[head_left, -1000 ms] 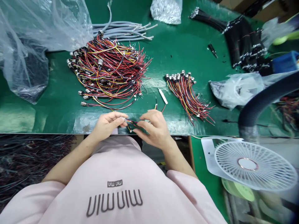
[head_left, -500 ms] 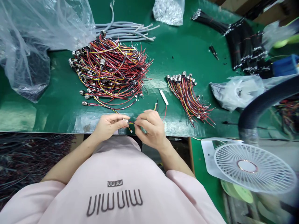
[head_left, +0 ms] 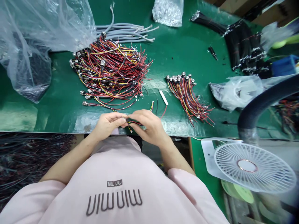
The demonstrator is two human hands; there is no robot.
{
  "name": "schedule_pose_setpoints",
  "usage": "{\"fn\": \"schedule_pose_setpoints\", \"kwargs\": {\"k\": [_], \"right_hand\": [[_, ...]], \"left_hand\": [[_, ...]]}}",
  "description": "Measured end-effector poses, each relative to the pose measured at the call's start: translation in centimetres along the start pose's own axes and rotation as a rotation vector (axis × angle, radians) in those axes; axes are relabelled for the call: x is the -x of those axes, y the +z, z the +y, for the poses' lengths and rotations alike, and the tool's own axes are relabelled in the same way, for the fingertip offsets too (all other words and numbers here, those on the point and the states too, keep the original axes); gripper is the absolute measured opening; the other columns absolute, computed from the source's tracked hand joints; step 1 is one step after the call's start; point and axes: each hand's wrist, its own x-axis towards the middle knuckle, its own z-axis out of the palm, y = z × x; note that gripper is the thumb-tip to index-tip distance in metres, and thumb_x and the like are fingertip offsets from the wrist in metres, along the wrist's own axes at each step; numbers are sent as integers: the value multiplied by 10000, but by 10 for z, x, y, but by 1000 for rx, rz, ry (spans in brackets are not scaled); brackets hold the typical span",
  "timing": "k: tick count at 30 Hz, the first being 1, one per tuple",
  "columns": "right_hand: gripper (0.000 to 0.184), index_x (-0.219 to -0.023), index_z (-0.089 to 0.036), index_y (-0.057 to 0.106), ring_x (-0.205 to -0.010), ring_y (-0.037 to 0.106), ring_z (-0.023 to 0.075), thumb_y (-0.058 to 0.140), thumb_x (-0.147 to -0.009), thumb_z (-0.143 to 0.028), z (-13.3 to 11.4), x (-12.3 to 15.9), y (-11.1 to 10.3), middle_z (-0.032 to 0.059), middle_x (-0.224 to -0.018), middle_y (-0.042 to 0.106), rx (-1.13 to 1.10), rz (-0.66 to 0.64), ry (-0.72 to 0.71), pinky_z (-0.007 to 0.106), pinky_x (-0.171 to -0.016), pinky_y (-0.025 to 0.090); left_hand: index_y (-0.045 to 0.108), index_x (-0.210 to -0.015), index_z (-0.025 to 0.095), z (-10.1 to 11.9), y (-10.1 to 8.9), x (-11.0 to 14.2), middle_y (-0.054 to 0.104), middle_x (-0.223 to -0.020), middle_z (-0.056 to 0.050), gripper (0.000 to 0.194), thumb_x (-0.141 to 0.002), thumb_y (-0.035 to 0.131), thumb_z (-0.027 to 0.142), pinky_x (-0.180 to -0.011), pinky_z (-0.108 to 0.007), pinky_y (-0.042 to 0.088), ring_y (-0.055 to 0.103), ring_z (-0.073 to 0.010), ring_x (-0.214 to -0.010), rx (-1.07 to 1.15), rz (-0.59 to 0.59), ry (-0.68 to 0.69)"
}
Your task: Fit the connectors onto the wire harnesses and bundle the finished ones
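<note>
Near the table's front edge, my left hand [head_left: 106,125] pinches a small metal-ended connector [head_left: 124,118] between thumb and fingers; most of it is hidden. Coloured wires [head_left: 134,122] run from it to the right, between the thumb and fingers of my right hand [head_left: 150,127], whose fingertips come close to the connector. A small white plug [head_left: 131,131] dangles on a wire below the hands. Past my right hand, thin wire ends [head_left: 152,106] stick up, one with a white plug. A white stick-like tool [head_left: 163,97] lies just beyond.
A big pile of wired connectors [head_left: 112,71] lies ahead to the left, a smaller bundle [head_left: 187,96] to the right. Behind are grey cables [head_left: 128,31] and a clear bag [head_left: 168,12]. Black cables [head_left: 245,46] lie far right. A white fan [head_left: 254,168] stands at the right.
My right hand has shifted slightly left, its fingers stretching closer to the connector in my left hand. The wire ends beyond it have swung a little left. My left hand has barely moved.
</note>
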Motion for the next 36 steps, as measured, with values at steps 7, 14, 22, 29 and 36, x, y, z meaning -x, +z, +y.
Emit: {"fn": "schedule_pose_setpoints", "kwargs": {"k": [7,14,22,29,36], "right_hand": [[90,-994,-195,558,-701,658,96,509,-929,-159,8,17,-14,17,-883,647,-312,-33,209,212,-657,537],[214,-959,-196,605,-948,671,145,427,-927,-81,10,16,-11,65,-967,691,-203,4,9,281,-815,553],[58,-939,-195,567,-900,656,168,571,-882,-185,0,11,-7,98,-1015,666,118,-1,-38,262,-717,548],[63,-843,-204,576,-849,640,156,558,-881,-157,-3,8,2,78,-953,660,128,141,-38,267,-711,542],[90,-834,-198,597,-826,639,158,556,-897,-148,-5,-1,23,71,-912,681,94,209,-57,285,-703,537]], "left_hand": [[703,-988,148,-7,-1,-3,733,-710,-35,304,-804,719,389,-676,-242,549,688,-137,-659,130,10,-3],[679,-904,138,-1,1,-2,698,-629,-17,298,-810,705,419,-582,-226,512,637,-117,-567,72,-20,10],[658,-863,138,0,1,-1,683,-598,-8,336,-790,714,461,-551,-216,502,624,-112,-539,57,-16,15],[640,-792,142,4,3,-1,672,-581,-1,348,-763,730,477,-534,-209,493,613,-109,-525,50,-24,16],[638,-784,141,1,1,-1,674,-592,-5,343,-764,729,472,-544,-210,500,621,-112,-535,19,-18,20]]}}
